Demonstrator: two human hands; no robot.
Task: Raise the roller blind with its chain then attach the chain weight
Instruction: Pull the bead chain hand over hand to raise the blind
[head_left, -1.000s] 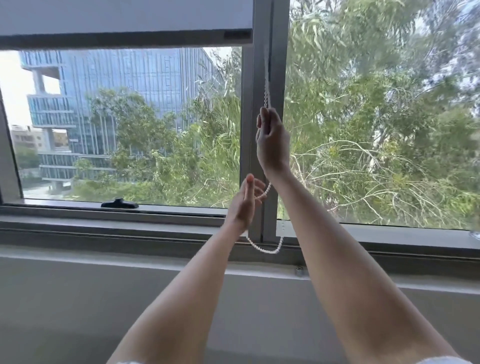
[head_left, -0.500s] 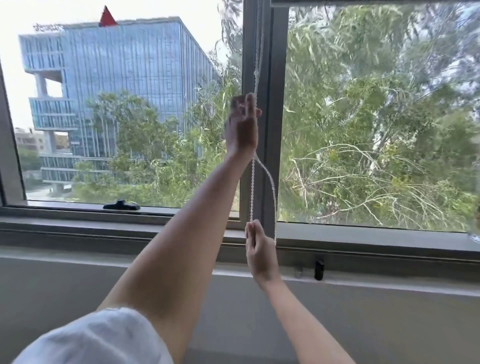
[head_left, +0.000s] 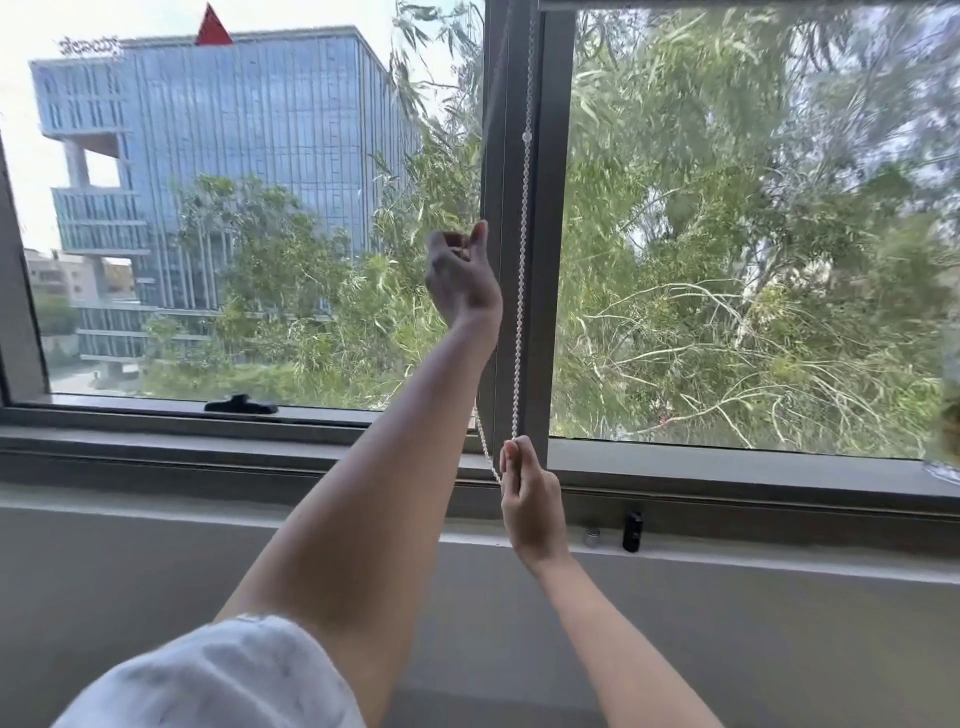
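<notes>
Right hand (head_left: 530, 499) fingers pinching bead chain (head_left: 521, 291) low by sill, left hand (head_left: 460, 278) raised, fingers loosely curled, off chain

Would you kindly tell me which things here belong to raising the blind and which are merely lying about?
Job: bead chain; right hand pinching it low; left hand raised beside it; small black piece, possibly the weight.
Lying about: window handle; small silver piece.

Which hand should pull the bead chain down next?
Probably the left hand: it is raised high beside the bead chain, fingers loose, with room to pull down. The right hand already pinches the chain low, near the sill.
</notes>
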